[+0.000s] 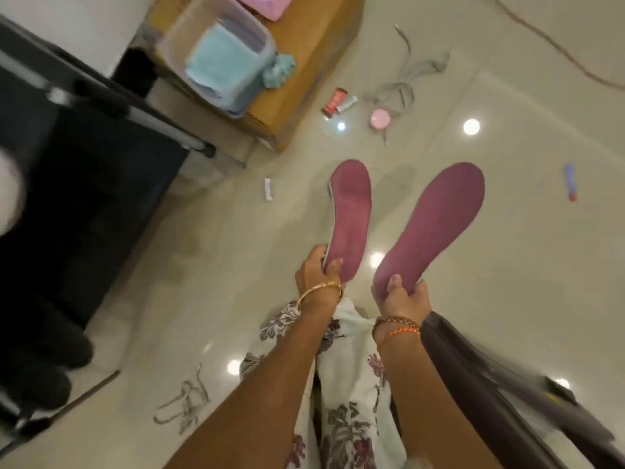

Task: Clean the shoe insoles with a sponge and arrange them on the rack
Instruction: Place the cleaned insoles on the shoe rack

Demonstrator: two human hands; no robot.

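I hold two purple shoe insoles up above the floor, toes pointing away from me. My left hand (316, 274) grips the heel of the left insole (350, 214), thumb on its purple face. My right hand (402, 296) grips the heel of the right insole (436, 225) the same way. The two insoles are apart, side by side. A dark rack (101, 184) with a metal rail stands at the left, blurred. No sponge shows in view.
A cardboard box (304, 62) at the top carries a clear plastic tub (220, 32) with folded blue cloths. Tubes (338, 103), a pink round tin (379, 119), grey laces (406, 79) and a purple item (571, 181) lie scattered on the glossy tile floor. Dark shoes (50, 367) sit at lower left.
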